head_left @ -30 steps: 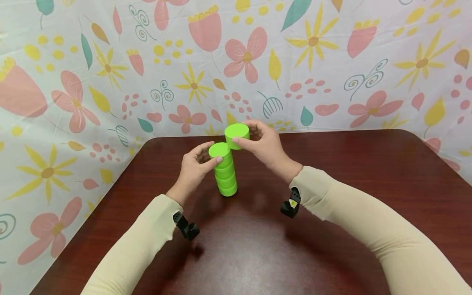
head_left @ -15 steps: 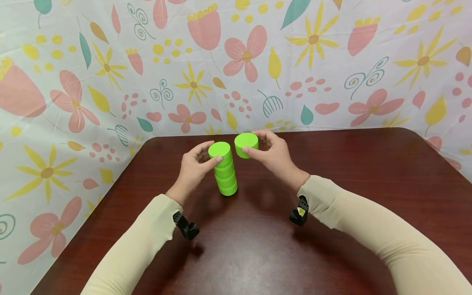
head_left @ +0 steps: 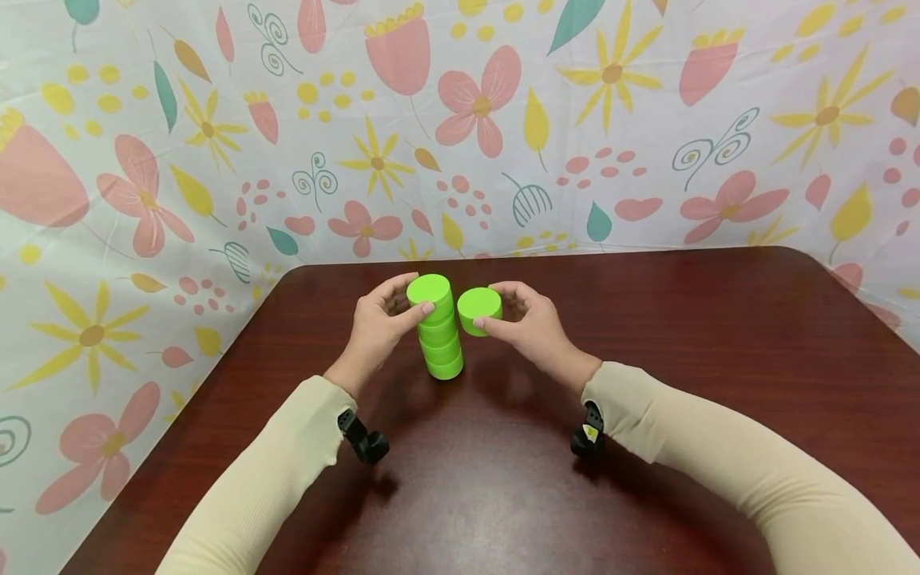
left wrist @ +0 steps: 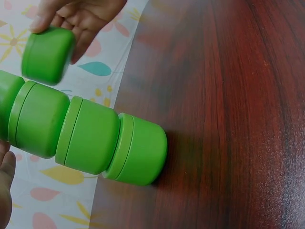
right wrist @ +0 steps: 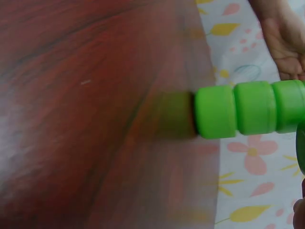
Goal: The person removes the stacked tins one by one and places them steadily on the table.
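A column of several bright green lidded jars [head_left: 441, 331] stands upright on the table, one on top of another. My left hand [head_left: 375, 329] grips the top jar of the column, with the thumb on its near side and fingers around the back. Beside the column, my right hand [head_left: 535, 326] holds one more green jar [head_left: 479, 310] between thumb and fingers, upright and off the table. In the left wrist view that held jar [left wrist: 48, 56] is apart from the stack, and the lid seams show on the stacked jars [left wrist: 89, 134].
The dark red-brown wooden table [head_left: 690, 335] has a glossy surface and extends around the column. A white cloth with flower prints [head_left: 481, 104] hangs behind it and along the left. Black wrist cameras [head_left: 362, 439] sit on both sleeves.
My right hand has moved right and then down with its jar, from above the column's top to beside it. The left hand and the column stay in place.
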{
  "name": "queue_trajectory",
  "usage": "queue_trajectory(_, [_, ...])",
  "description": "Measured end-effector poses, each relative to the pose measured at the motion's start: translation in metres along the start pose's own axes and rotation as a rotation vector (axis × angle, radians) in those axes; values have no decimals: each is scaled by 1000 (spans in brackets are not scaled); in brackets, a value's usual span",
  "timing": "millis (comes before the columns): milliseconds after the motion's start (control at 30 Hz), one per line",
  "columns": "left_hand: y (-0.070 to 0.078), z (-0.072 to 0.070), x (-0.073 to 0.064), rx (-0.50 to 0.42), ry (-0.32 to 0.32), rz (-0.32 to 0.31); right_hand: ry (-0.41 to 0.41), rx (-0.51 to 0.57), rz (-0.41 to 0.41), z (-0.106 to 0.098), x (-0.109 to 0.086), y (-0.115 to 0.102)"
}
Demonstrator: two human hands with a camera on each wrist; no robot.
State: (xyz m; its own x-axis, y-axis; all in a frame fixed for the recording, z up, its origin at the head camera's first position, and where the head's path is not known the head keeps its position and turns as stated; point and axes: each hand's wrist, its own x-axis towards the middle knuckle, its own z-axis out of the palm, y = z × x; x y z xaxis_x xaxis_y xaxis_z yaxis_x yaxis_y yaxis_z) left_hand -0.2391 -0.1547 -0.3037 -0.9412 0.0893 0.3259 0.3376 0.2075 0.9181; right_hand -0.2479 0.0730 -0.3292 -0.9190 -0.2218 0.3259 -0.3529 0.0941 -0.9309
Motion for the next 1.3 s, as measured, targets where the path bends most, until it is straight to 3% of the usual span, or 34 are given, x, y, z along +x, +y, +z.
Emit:
queue_trajectory(567, [-3, 0, 1, -15, 2, -6, -63, -82, 92, 3, -15, 29])
queue_trajectory(967, [-3, 0, 2, -27, 4, -13, -82, -102, 169, -1, -16, 39])
queue_trajectory(1300, [-4, 1, 1, -51, 7, 8, -86, -129, 186, -2, -16, 51])
